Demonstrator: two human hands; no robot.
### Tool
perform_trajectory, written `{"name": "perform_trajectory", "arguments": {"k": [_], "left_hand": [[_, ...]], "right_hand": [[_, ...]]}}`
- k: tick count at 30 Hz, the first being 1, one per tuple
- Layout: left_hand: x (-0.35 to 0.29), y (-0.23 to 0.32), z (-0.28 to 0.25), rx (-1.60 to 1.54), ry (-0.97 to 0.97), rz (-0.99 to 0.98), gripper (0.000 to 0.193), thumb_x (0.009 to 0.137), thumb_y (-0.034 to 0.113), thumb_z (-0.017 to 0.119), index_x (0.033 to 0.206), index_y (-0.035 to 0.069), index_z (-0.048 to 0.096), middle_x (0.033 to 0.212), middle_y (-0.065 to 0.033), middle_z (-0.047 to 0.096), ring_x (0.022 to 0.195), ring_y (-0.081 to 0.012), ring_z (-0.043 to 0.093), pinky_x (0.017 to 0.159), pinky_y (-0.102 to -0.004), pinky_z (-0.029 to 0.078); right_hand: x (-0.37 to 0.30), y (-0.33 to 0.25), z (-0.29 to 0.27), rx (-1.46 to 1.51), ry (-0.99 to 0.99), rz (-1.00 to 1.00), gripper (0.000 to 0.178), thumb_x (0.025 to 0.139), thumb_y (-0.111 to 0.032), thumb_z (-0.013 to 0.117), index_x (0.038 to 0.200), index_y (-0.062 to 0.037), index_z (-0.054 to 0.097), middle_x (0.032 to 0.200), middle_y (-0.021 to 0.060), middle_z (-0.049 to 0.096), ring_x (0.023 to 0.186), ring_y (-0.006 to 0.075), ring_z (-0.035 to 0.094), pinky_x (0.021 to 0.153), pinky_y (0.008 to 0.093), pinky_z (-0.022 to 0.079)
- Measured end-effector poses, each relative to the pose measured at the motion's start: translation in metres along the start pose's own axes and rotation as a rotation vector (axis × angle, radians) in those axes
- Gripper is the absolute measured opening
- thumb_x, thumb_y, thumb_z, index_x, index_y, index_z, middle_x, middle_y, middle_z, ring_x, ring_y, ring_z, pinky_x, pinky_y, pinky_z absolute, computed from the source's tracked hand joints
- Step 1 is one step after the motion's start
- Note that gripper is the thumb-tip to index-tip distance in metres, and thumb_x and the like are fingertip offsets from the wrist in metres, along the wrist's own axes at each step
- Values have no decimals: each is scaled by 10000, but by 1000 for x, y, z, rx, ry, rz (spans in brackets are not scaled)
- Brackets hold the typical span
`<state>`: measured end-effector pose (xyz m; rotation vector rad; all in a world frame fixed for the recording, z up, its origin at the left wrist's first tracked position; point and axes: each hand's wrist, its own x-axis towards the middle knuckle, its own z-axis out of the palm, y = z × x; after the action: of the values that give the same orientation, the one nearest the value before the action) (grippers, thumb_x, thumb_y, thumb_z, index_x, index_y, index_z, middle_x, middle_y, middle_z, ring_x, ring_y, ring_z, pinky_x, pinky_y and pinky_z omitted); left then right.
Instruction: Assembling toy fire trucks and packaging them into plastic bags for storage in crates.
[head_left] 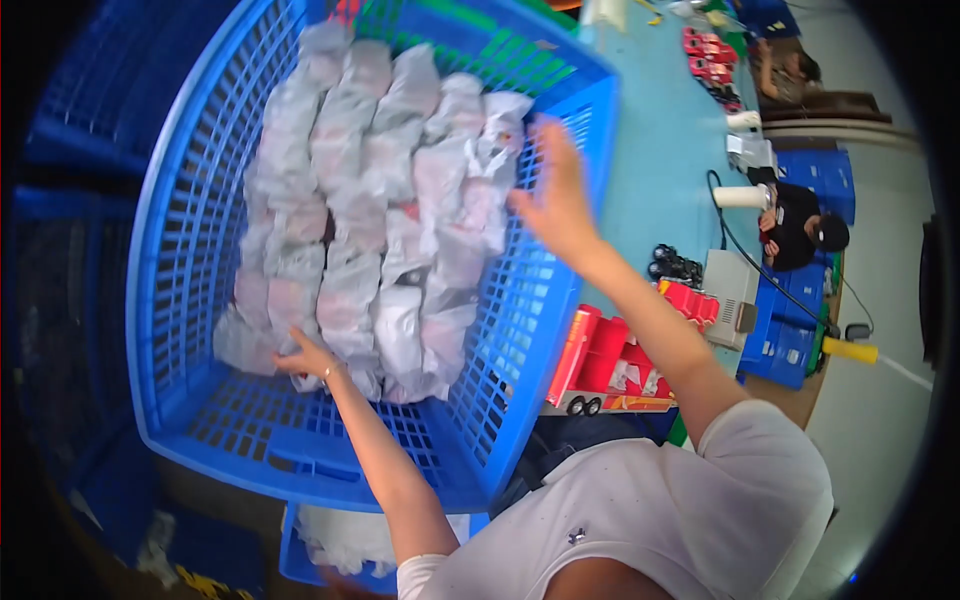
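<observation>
A large blue plastic basket (545, 330) holds rows of bundles wrapped in thin whitish plastic bags (345, 220), with red showing faintly through some. My left hand (308, 358) reaches inside at the near left. Its fingers are apart and touch a wrapped bundle (245, 343) at the end of a row. Over the basket's right side is my right hand (560, 200), blurred, thumb and fingers spread. Nothing shows in its grasp, and it is nearest the bundles at the far right.
Right of the basket runs a light blue-green table (645, 170). On it are red toy truck parts (605, 360), black wheels (672, 266), a pale box-shaped device (732, 285) and a white roll (740, 197). Two people sit beyond. A smaller blue bin (292, 545) with white bags stands below.
</observation>
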<state>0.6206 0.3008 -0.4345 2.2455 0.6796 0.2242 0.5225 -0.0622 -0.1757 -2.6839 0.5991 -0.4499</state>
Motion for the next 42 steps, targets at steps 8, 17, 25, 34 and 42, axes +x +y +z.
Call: {"name": "perform_trajectory", "arguments": {"k": [8,17,25,34,42], "left_hand": [[-112,165,-54,-447,-459,188,586,843,191,555,1317,1,266,1371,-163,265,1266,-290,268,1025,-420,239],[-216,232,-117,-626,-729,363,527,808,96,542,1284,35,323,1312,-114,345,1223,-244,323,988,-405,265],[-366,296,-180,-519,-1075,1028,609,682,50,650,1229,52,381,1256,-144,387,1178,-268,375,935,-384,348],[-455,373,-276,-499,-1489,1470,933,584,113,765,1335,22,218,1270,-192,366,1171,-314,408,964,-377,357],[-490,362,-337,-357,-1531,1621,980,578,132,799,1345,23,199,1235,-154,405,1086,-262,486,915,-340,412]], "right_hand": [[-208,138,-152,-704,40,875,923,702,-394,665,1352,15,152,1410,226,159,1301,426,124,1019,577,129],[-273,134,-146,-307,222,900,691,728,-192,658,1276,-1,282,1385,197,221,1246,399,259,954,468,343],[-256,138,-190,-9,429,694,361,749,-116,595,1059,-42,427,1352,161,278,1157,342,378,782,468,472],[-270,11,-368,271,370,271,421,683,-98,648,1052,-37,454,1388,148,270,1107,277,472,681,380,498],[-350,-19,-406,315,495,137,525,746,-115,620,1209,-35,385,1398,200,225,1042,278,526,690,365,500]]}}
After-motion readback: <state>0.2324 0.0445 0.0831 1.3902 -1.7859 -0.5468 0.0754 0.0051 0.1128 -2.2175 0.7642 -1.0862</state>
